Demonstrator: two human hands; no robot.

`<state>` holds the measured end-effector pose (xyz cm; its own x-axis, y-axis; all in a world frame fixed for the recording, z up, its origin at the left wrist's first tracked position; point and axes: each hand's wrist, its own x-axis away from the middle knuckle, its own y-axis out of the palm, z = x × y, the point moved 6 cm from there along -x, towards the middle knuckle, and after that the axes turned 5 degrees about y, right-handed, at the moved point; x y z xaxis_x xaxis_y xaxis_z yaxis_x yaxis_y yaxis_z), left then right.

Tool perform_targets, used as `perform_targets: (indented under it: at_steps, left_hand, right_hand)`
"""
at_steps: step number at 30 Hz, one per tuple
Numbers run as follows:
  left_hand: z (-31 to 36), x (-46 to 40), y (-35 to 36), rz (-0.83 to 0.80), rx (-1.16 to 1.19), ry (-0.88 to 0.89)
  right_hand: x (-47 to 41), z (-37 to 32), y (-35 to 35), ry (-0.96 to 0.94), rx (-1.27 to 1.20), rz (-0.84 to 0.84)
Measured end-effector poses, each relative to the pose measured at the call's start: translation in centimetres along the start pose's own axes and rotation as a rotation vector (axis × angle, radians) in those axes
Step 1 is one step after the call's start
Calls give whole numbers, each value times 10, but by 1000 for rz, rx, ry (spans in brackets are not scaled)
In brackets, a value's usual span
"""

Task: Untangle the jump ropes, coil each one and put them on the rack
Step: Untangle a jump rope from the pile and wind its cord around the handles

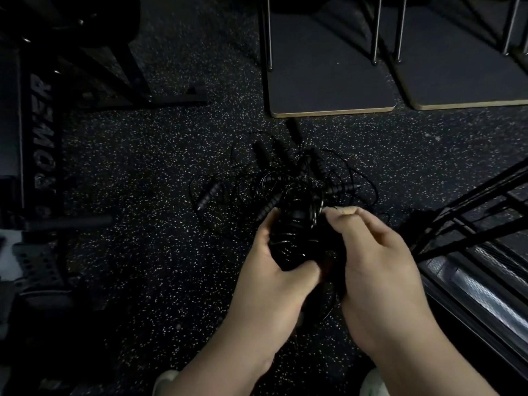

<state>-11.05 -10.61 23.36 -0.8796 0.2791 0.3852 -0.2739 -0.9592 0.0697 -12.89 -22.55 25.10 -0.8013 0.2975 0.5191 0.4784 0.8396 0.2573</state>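
Note:
A tangle of black jump ropes [288, 178] lies on the speckled rubber floor, with several ribbed black handles sticking out; one handle [210, 194] lies apart to the left. My left hand [274, 270] grips a coiled black rope bundle [297, 232] lifted just in front of the pile. My right hand [380, 252] is beside it, with its fingertips pinching thin cord loops at the top of the bundle. A black metal rack [468, 212] with slanted bars stands at the right edge.
Two flat platforms [331, 90] with metal legs stand at the back. A black weight bench frame marked POWER [43, 132] fills the left side. A foam roller bar [68, 222] lies on the floor at the left. My knees show at the bottom edge.

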Motion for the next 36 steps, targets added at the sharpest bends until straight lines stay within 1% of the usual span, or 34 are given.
perform_targets:
  at_steps: [4, 6, 8, 11, 14, 18, 23, 27, 29, 31, 33, 36]
  left_hand:
    - [5, 3, 1, 0, 30, -5]
    - [6, 2, 0, -27, 32, -23]
    - [2, 1, -2, -72, 48, -57]
    - [-3, 1, -2, -141, 84, -101]
    - [-4, -2, -7, -168, 182, -152]
    - [-2, -6, -14, -202, 240, -180]
    - [-1, -9, -21, -158, 190, -157]
    - [0, -12, -30, -26, 142, -99]
    - [2, -14, -33, 9, 128, -75]
    - [4, -15, -34, 14, 136, -64]
    - [4, -14, -35, 19, 141, -72]
    - [5, -13, -34, -3, 103, -57]
  right_hand:
    - [2, 6, -3, 67, -5, 81]
    - [0, 9, -4, 110, -35, 83]
    - [-4, 9, -6, 125, -4, 76]
    - [-9, 9, -9, 142, 56, 22]
    - [-10, 8, -6, 112, 193, -74]
    - [-8, 5, -1, 42, 198, -141]
    - [-7, 1, -2, -41, 147, -87]
    - [-8, 1, 0, -110, 214, -73]
    - [-8, 8, 2, -72, 255, -96]
    - [-7, 18, 9, 25, 287, -156]
    - [-3, 27, 14, 101, 255, -178]
    - [-1, 25, 14, 112, 161, -145]
